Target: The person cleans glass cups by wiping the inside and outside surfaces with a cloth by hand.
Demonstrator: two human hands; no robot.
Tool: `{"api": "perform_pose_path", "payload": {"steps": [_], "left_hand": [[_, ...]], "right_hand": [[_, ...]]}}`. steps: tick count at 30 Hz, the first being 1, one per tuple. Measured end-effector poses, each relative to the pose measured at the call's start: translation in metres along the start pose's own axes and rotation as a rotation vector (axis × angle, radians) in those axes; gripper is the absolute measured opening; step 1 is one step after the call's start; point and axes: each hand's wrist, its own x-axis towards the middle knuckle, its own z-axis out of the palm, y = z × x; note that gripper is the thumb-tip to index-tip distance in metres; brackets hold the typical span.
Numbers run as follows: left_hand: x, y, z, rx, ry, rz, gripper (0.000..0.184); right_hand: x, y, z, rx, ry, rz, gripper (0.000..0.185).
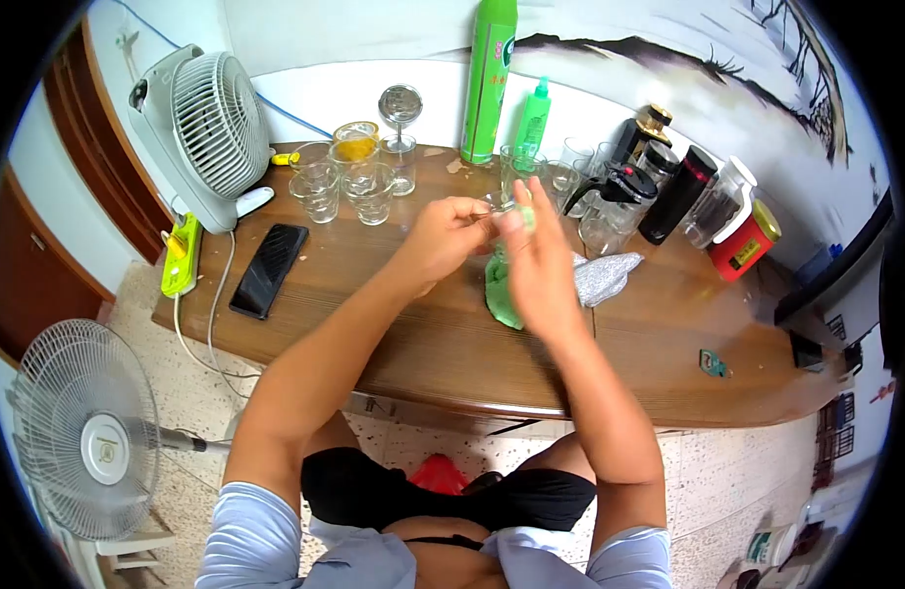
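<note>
My left hand (448, 240) is closed in a pinch on a small thin item that I cannot make out. My right hand (543, 280), partly blurred, is beside it with the fingers pointing up and a small pale green piece (528, 216) between thumb and fingers. The thin item reaches toward this piece. Below the hands, a soft green thing (500, 290) lies on the wooden table (423, 358), partly covered by my right hand. To the right of that hand is a crumpled silvery grey cloth (606, 278).
Glasses (372, 196) stand behind my left hand. At the back are green bottles (489, 83), a glass pot (610, 211), a black flask (676, 196) and a red tin (745, 242). A phone (268, 271), power strip (182, 257) and fan (212, 128) are left.
</note>
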Motion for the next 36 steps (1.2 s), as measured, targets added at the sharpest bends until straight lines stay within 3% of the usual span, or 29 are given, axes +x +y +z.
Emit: {"api": "perform_pose_path", "payload": {"steps": [2,4,9,12,14,15,20,22,26,30,31,34,36], "left_hand": [[-0.004,-0.003,-0.007,-0.036,-0.058,0.019,0.017],[-0.004,0.002,-0.009,-0.052,-0.084,-0.038,0.024],[-0.012,0.012,0.004,-0.004,-0.259,0.047,0.024],[-0.012,0.007,0.007,0.324,-0.194,0.476,0.020],[-0.014,0.009,0.011,0.233,-0.147,0.384,0.021],[-0.014,0.009,0.013,0.157,-0.124,0.315,0.022],[-0.016,0.023,0.013,-0.272,0.030,-0.057,0.029],[-0.017,0.032,0.011,-0.352,0.104,-0.148,0.033],[-0.019,0.041,0.009,-0.361,0.057,-0.156,0.032],[-0.020,0.034,0.008,-0.031,-0.111,0.042,0.032],[-0.021,0.035,0.008,-0.002,-0.116,0.051,0.030],[-0.016,0.031,0.003,0.215,-0.134,0.366,0.032],[-0.016,0.029,0.002,0.221,-0.159,0.401,0.027]], "right_hand": [[-0.009,-0.001,0.008,-0.357,-0.031,-0.240,0.079],[-0.006,-0.002,0.005,-0.419,-0.012,-0.305,0.081],[0.009,0.005,-0.014,0.155,-0.018,0.088,0.082],[0.017,0.011,-0.024,0.529,-0.096,0.363,0.085],[0.019,0.009,-0.024,0.721,-0.112,0.469,0.085],[0.017,0.007,-0.020,0.681,-0.092,0.425,0.082],[0.001,-0.001,-0.001,-0.235,-0.049,-0.070,0.068],[-0.005,-0.003,0.006,-0.452,-0.045,-0.334,0.072],[-0.005,0.002,0.007,-0.566,-0.034,-0.421,0.080],[0.002,0.006,-0.009,-0.244,0.017,-0.217,0.062],[0.001,0.008,-0.006,-0.133,0.059,-0.118,0.063],[0.006,0.001,-0.012,0.475,-0.006,0.247,0.064],[0.010,0.001,-0.014,0.625,-0.048,0.331,0.065]]}}
